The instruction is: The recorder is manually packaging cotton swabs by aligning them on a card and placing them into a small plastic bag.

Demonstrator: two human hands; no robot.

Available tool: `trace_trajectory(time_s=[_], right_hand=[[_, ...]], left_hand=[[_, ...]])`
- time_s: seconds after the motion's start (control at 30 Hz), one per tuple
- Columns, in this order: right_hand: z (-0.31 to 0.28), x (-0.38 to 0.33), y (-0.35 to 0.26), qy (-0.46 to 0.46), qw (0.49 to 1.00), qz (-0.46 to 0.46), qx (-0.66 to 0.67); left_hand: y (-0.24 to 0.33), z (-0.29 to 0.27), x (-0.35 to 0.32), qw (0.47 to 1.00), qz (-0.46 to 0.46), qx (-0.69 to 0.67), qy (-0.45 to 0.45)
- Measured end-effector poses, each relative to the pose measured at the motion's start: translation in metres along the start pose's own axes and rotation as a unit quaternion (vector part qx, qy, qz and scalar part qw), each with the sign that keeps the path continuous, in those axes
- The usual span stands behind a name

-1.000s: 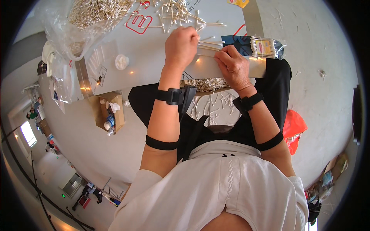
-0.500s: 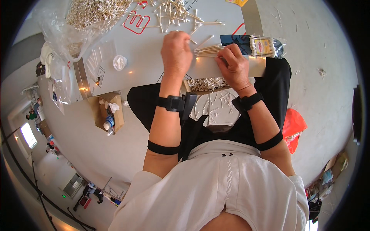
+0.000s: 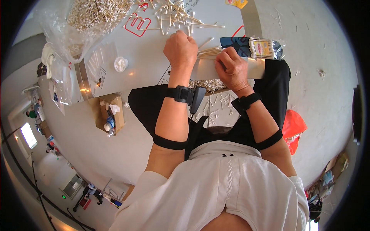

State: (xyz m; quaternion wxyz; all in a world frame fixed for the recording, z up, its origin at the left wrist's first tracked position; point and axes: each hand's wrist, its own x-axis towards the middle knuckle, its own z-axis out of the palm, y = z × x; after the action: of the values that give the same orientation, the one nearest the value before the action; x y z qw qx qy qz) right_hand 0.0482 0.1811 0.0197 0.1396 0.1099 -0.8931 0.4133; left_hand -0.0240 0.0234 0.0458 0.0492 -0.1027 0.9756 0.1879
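Note:
My left hand (image 3: 180,51) is closed, fingertips down, at the near edge of the loose cotton swabs (image 3: 175,14) on the grey tabletop. Beside its fingers a cotton swab (image 3: 189,29) stands out and seems pinched; the grip itself is hidden under the hand. To the right, my right hand (image 3: 232,67) is closed with its fingertips at the right end of a small bundle of cotton swabs (image 3: 209,52), which it appears to hold. Just beyond that hand lies a clear pack of cotton swabs (image 3: 263,48) with a yellow label, on a dark blue strip (image 3: 234,45).
A large heap of swabs (image 3: 96,15) in clear plastic fills the far left. Nearer are a small white cup (image 3: 121,64) and clear sleeves (image 3: 101,57). Below the table edge sit a box of swabs (image 3: 210,84), a cardboard box (image 3: 101,115) with bottles, and a red bag (image 3: 295,131).
My left hand has shifted slightly right, and a swab now shows upright by its fingers. The right hand has dropped a little toward me, fingers still closed.

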Motion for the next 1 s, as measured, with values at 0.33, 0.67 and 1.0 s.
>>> trace_trajectory(time_s=[0.33, 0.67, 1.0], right_hand=[[0.001, -0.001, 0.002, 0.002, 1.000, -0.011, -0.011], [0.003, -0.001, 0.000, 0.005, 1.000, -0.002, -0.009], [0.001, -0.001, 0.004, 0.028, 0.998, 0.033, 0.043]], left_hand=[[-0.021, 0.009, -0.010, 0.975, 0.166, -0.114, 0.093], [-0.012, -0.005, -0.013, 0.944, 0.296, -0.080, 0.123], [-0.031, -0.036, -0.073, 0.939, 0.249, -0.172, -0.166]])
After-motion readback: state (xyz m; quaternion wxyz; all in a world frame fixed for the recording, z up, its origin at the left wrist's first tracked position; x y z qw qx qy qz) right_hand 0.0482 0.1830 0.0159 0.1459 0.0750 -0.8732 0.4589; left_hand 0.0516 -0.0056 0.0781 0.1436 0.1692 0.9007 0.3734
